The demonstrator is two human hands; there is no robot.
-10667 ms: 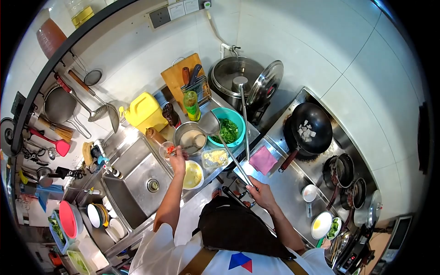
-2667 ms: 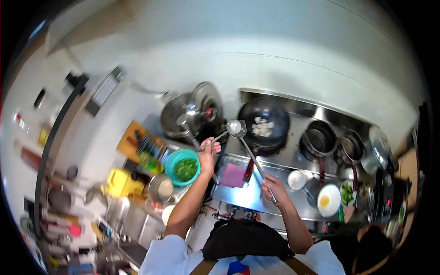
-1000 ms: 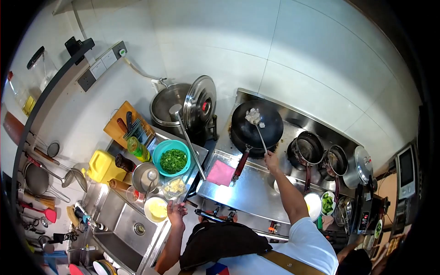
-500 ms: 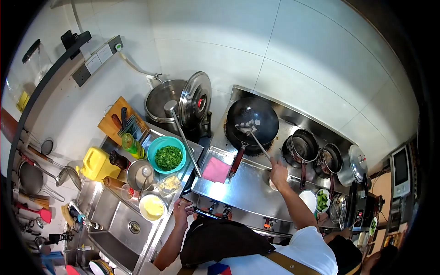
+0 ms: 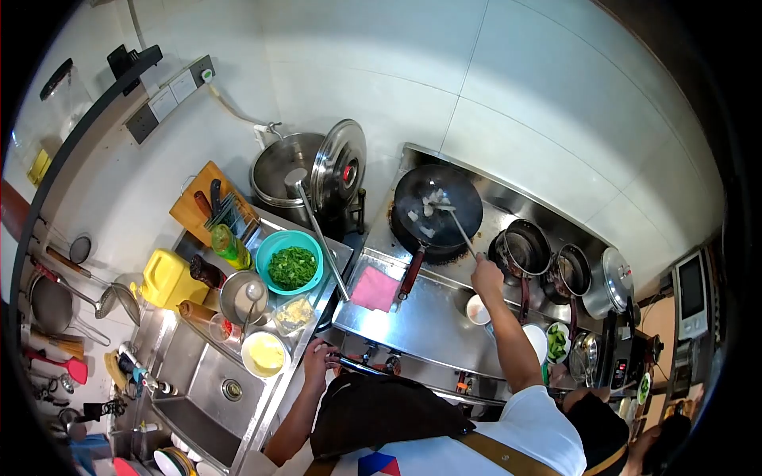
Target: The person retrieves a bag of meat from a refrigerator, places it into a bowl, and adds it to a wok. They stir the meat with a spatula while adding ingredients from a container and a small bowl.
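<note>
My right hand [image 5: 486, 276] grips the handle of a metal spatula [image 5: 460, 226]. Its blade is inside a black wok [image 5: 411, 186] on the stove, among several pale pieces of food [image 5: 428, 232]. The wok's dark red handle [image 5: 412, 274] points toward me, untouched. My left hand [image 5: 319, 361] has its fingers curled at the left end of the dark rail [image 5: 359, 366] along the stove front. What those fingers close on, if anything, is hidden. A pink cloth [image 5: 375, 289] lies on the steel top left of the wok handle.
A teal bowl of chopped greens [image 5: 320, 274], a bowl of yellow food [image 5: 254, 366] and a metal pot [image 5: 230, 293] crowd the left counter beside the sink [image 5: 190, 412]. A long ladle [image 5: 321, 238] leans from the stockpot [image 5: 266, 178]. Two dark pans [image 5: 528, 274] stand right of the wok.
The spatula blade has shifted right and up in the wok, and the food pieces are more spread out. My right hand moved slightly right and up; my left hand stays near the rail.
</note>
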